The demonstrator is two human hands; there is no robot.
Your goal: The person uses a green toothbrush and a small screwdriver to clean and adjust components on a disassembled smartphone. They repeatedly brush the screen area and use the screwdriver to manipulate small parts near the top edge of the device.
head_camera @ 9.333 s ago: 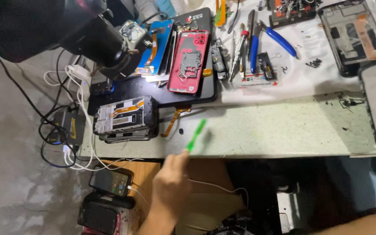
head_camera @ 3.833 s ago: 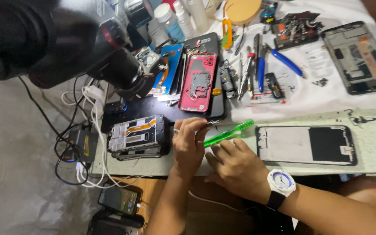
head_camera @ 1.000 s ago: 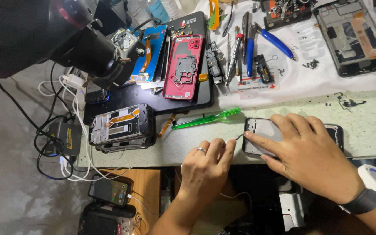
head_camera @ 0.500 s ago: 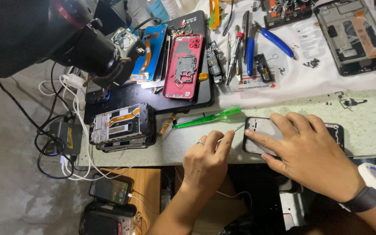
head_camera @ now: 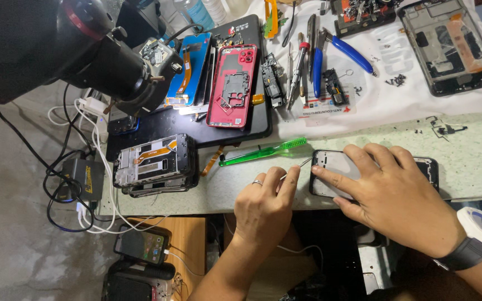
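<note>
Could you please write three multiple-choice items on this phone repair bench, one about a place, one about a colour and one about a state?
1. Where does the green toothbrush lie?
A. On the bench just beyond the left hand
B. On the floor
C. Inside the red phone back

2. What colour are the handles of the pliers on the white cloth?
A. Yellow
B. Blue
C. Black

3. What is the right hand doing?
A. Hanging free of the bench
B. Gripping the pliers
C. Pressing flat on the phone frame

Answers: 1 A, the toothbrush rests on the pale bench surface just past the left hand's fingers. 2 B, both handles are plainly blue. 3 C, the fingers are spread over the frame while the left hand brings a thin metal tool to its edge.
</note>
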